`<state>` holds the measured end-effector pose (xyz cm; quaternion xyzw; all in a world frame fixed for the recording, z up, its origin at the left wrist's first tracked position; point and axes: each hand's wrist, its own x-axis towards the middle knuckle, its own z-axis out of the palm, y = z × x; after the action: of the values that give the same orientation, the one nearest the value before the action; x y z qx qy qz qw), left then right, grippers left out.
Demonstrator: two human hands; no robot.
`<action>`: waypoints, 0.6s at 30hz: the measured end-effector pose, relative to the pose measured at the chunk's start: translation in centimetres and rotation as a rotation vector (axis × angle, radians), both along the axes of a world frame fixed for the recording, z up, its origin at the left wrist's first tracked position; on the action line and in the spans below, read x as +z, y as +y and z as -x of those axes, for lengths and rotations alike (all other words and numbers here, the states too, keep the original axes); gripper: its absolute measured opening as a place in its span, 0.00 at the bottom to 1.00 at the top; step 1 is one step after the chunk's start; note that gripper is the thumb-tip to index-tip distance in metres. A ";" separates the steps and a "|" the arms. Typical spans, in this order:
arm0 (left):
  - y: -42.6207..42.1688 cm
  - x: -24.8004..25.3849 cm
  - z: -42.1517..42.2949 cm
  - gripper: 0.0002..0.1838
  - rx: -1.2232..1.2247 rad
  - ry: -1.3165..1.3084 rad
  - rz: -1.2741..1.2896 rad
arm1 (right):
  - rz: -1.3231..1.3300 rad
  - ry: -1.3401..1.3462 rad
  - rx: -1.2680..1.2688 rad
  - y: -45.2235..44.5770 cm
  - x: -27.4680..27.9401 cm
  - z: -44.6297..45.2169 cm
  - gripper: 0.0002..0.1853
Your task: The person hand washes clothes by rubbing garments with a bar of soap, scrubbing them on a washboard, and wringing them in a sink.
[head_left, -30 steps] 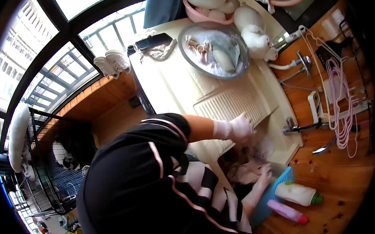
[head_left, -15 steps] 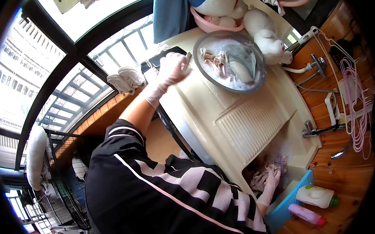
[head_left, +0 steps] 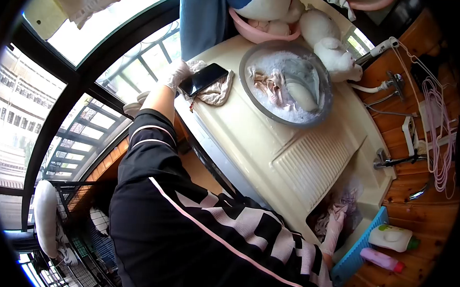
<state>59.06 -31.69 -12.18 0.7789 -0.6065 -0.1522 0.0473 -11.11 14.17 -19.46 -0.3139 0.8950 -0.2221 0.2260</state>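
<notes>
Basin: the grey basin (head_left: 246, 85) sits on the cream counter (head_left: 231, 124) and holds suds, a bunched beige cloth (head_left: 270, 86) and a smooth pale object (head_left: 302, 97).
Left hand: the gloved left hand (head_left: 179, 73) is left of the basin, right beside the phone's near end; its fingers are partly hidden, so one cannot tell whether they are spread or pinching something.
Phone: the black phone (head_left: 204, 80) lies left of the basin, screen up, on a folded pale cloth (head_left: 218, 93).
Right hand: the gloved right hand (head_left: 336, 216) is below and right of the basin, fingers bent over wet laundry; whether they pinch it one cannot tell.
Wet laundry: the pinkish, crumpled wet laundry (head_left: 347, 198) lies in the trough (head_left: 372, 190), past the ribbed washboard (head_left: 316, 156) that slopes away below the basin.
Bottles: a white bottle (head_left: 391, 238) and a pink bottle (head_left: 382, 259) lie farther below and right of the basin, beside a blue panel (head_left: 361, 247).
Toys: a white plush toy (head_left: 339, 58) is just beyond the basin, near a pink bowl (head_left: 245, 29).
</notes>
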 end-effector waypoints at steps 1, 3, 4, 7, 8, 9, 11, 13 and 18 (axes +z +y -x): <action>-0.4 -0.8 -0.2 0.20 -0.001 -0.015 0.032 | 0.009 -0.021 0.016 0.0 0.4 -0.4 0.26; -2.6 -4.2 -1.5 0.15 -0.087 -0.244 0.054 | 0.023 -0.036 0.051 -0.2 0.5 -0.6 0.24; -3.1 -6.1 -2.3 0.15 -0.102 -0.281 0.150 | 0.024 -0.030 0.069 -0.2 0.4 -0.5 0.22; -1.2 -4.5 -1.0 0.15 -0.020 -0.194 0.273 | 0.063 -0.043 0.085 -0.5 0.5 -0.8 0.19; -0.2 -2.9 -0.1 0.15 0.028 -0.130 0.286 | 0.082 -0.052 0.084 -0.7 0.6 -1.0 0.19; 0.2 -1.8 0.4 0.14 0.041 -0.101 0.251 | 0.059 -0.037 0.080 -0.9 0.8 -1.2 0.18; 0.7 -0.5 1.1 0.15 0.066 -0.044 0.180 | 0.013 -0.008 0.073 -1.0 1.4 -1.5 0.18; -0.7 -2.6 -0.2 0.16 0.067 -0.012 0.238 | 0.048 -0.022 0.097 -0.8 1.6 -1.6 0.18; 2.0 4.6 6.2 0.31 -0.028 -0.140 0.346 | -0.008 -0.024 0.056 -0.5 0.6 -0.5 0.19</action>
<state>52.90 -29.68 -7.63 0.7595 -0.6362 0.0084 0.1359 -10.60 13.65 -18.88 -0.3354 0.8839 -0.2161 0.2440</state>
